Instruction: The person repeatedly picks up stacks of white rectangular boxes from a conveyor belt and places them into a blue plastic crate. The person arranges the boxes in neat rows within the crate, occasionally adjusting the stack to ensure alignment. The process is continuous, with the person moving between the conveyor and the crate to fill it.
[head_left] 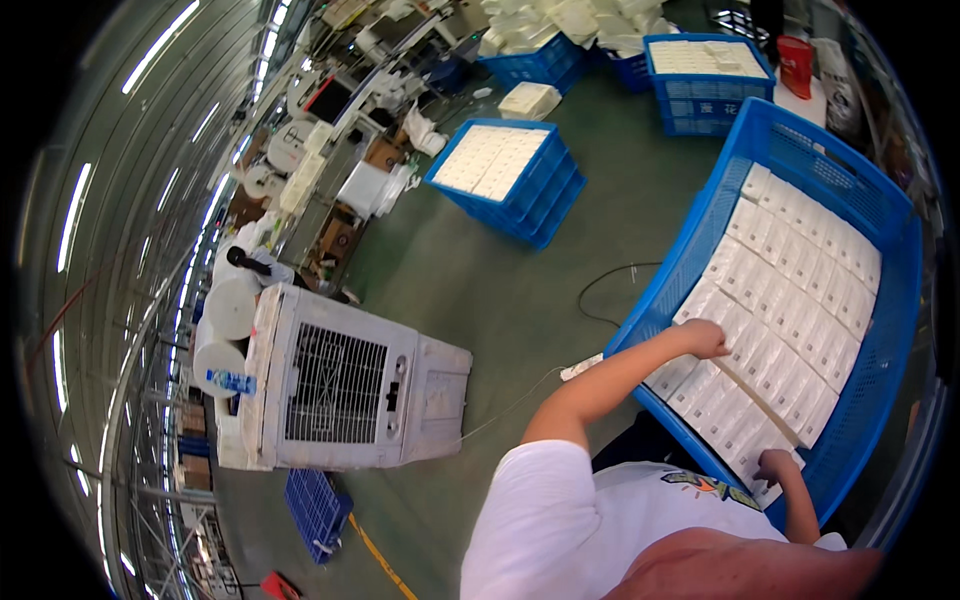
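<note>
A large blue plastic crate [668, 290] stands before me on the right, filled with rows of small white wrapped packs [790, 265] that look like tissue packs. Each pack bears a small dark square mark. My left hand [703, 339] is closed at the far end of a near row of tissue packs [722, 415], fingers curled down against it. At that row's other end, by the crate's near wall, my right hand [778, 466] is closed with bent fingers on the end packs. A narrow brownish gap separates this row from the one beyond. The fingertips are partly hidden.
Another packed blue crate stack [545, 205] stands ahead on the green floor, with a second stack [700, 100] farther back. A grey air cooler [340, 385] stands left, carrying a water bottle [231, 381]. A dark cable [590, 290] lies near my crate. A blue pallet [318, 512] lies lower left.
</note>
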